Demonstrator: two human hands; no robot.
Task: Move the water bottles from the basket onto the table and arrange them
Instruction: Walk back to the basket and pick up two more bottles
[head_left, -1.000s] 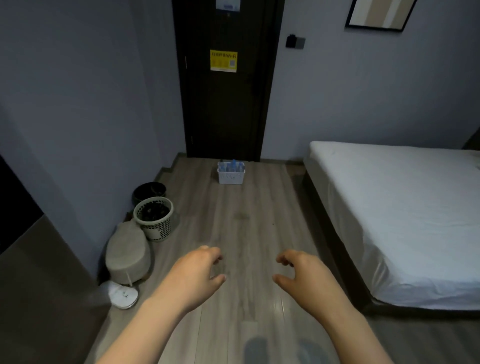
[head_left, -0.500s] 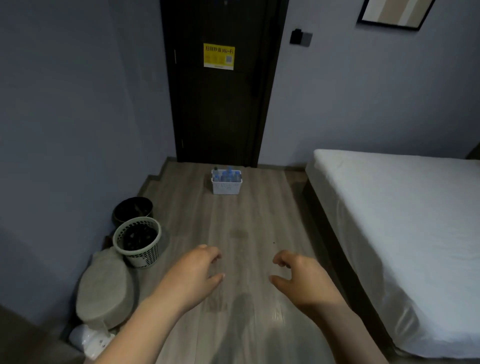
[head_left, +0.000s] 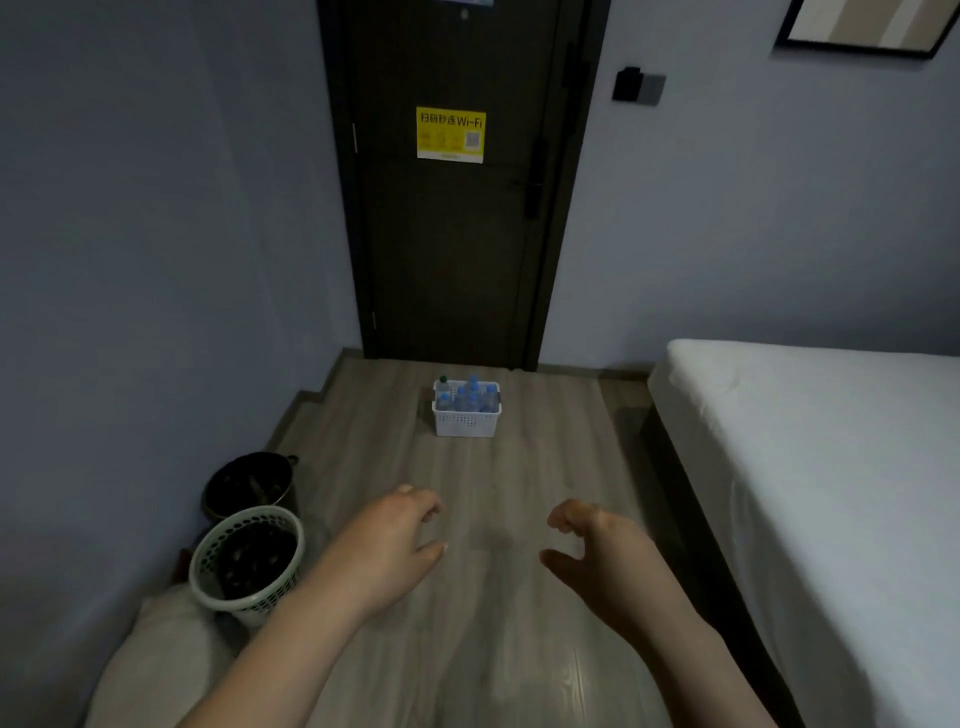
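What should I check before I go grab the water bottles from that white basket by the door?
1. Left hand empty: ok.
2. Right hand empty: ok.
3. Clear plastic water bottles upright in the white perforated plastic basket: ok.
4. Grey wooden floor free up to the basket: ok.
5. Basket within arm's reach: not ok, it sits far ahead by the dark door.
6. Table ready: cannot tell, none in view.
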